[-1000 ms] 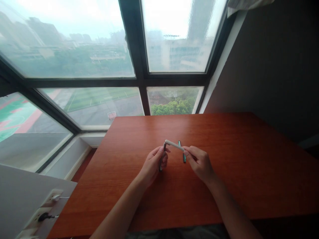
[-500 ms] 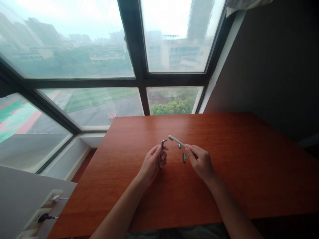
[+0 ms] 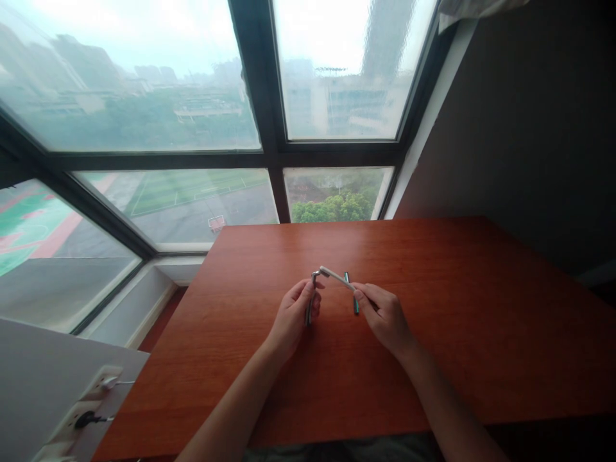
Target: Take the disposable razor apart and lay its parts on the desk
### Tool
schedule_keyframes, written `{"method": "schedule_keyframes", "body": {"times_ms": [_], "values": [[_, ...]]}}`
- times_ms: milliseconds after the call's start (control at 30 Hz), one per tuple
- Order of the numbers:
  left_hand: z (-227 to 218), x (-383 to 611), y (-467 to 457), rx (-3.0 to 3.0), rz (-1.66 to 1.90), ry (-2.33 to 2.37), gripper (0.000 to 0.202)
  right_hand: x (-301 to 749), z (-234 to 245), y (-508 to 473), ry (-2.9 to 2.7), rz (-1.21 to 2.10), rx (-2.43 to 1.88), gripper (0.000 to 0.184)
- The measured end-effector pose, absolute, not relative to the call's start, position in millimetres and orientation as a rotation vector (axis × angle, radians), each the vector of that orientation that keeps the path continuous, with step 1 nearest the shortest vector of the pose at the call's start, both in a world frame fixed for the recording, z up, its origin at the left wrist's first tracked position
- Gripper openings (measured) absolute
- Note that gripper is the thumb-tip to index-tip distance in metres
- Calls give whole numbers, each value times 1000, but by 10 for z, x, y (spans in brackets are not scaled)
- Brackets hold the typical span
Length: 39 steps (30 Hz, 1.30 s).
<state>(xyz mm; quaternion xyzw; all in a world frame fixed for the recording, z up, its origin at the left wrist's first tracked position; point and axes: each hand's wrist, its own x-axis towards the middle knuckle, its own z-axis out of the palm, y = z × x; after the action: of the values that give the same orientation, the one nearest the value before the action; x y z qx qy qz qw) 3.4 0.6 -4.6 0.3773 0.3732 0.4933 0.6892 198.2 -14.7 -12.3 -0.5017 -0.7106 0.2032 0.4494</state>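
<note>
My left hand [image 3: 292, 312] is closed around the dark handle of a razor [image 3: 310, 308], held upright with its silvery bent head above the fingers. In my right hand [image 3: 384, 310] is a pale toothbrush [image 3: 337, 276], pinched by the handle and slanting up to the left. Its bristles face down and meet the razor's head, or come very close to it. Behind the toothbrush, near my right fingertips, a slim dark object with a teal stripe [image 3: 356, 307] lies on the table; its middle is partly hidden.
The reddish-brown wooden table [image 3: 231, 378] stretches under both arms. Large framed windows [image 3: 158, 157] rise beyond its far edge. On the low wall at left are sockets [image 3: 96, 398] with plugs and cords. A dark wall [image 3: 520, 128] stands at right.
My right hand has shifted slightly left, bringing the toothbrush's head from just beside the razor's head to right against or over it. My left hand stays nearly still.
</note>
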Motion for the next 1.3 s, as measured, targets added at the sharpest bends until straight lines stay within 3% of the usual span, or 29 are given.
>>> {"method": "schedule_keyframes", "body": {"times_ms": [467,700,1300], "values": [[-39,15,26,860,1130,867,36,1994,-185,-107,-1674,447,-1370,19],[-51,18,20,873,1106,874,35,2012,-197,-88,-1716,432,-1343,27],[-83,16,27,911,1108,887,33,2038,-317,-62,-1842,266,-1407,22]]}}
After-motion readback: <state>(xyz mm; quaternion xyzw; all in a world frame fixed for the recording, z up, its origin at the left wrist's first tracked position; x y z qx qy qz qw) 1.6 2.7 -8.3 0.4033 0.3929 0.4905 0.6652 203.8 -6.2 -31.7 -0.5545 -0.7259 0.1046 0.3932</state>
